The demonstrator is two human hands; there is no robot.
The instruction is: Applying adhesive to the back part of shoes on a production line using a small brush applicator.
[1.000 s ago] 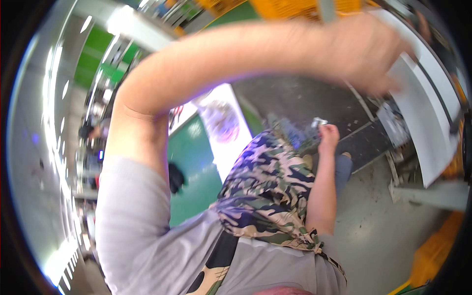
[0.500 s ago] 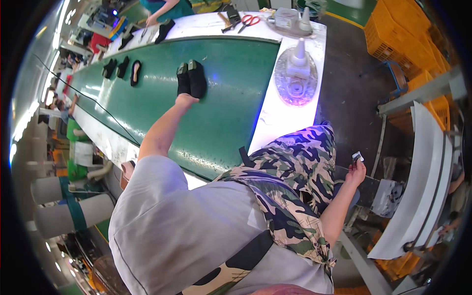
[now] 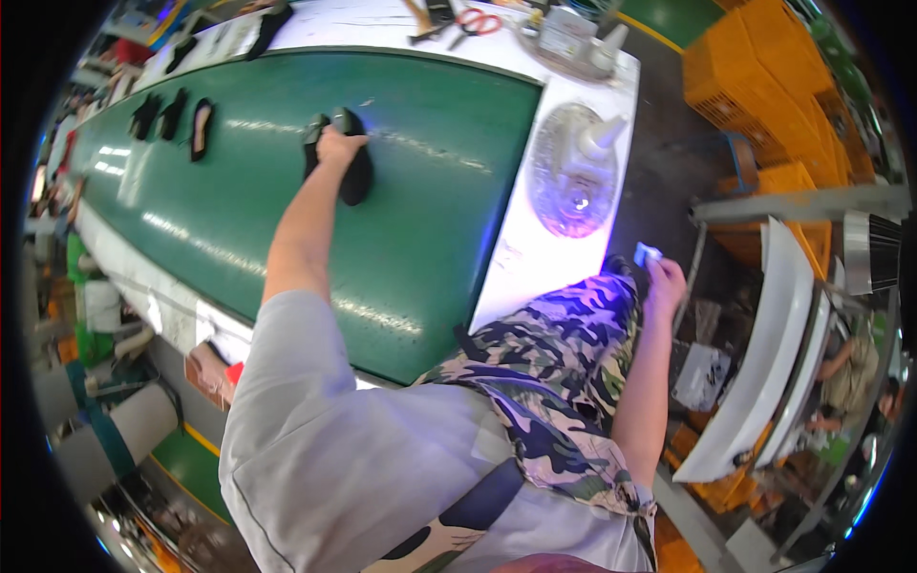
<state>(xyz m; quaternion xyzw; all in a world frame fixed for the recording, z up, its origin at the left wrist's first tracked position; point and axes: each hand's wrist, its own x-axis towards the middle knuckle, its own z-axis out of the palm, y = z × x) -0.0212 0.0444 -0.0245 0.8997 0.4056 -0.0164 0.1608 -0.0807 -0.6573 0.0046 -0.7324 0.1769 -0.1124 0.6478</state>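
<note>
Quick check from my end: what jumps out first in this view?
The wide green conveyor belt fills the upper middle. On it, the left hand rests on a pair of black shoe soles, with more black soles further up the belt at left. The right hand holds a small pale object off the belt's edge, near a clear plastic bottle lying on the white table.

belt (image 3: 287, 191): showing green
soles (image 3: 344, 158): showing black
apron (image 3: 564, 382): showing camouflage
crates (image 3: 764, 67), far right: showing orange
</note>
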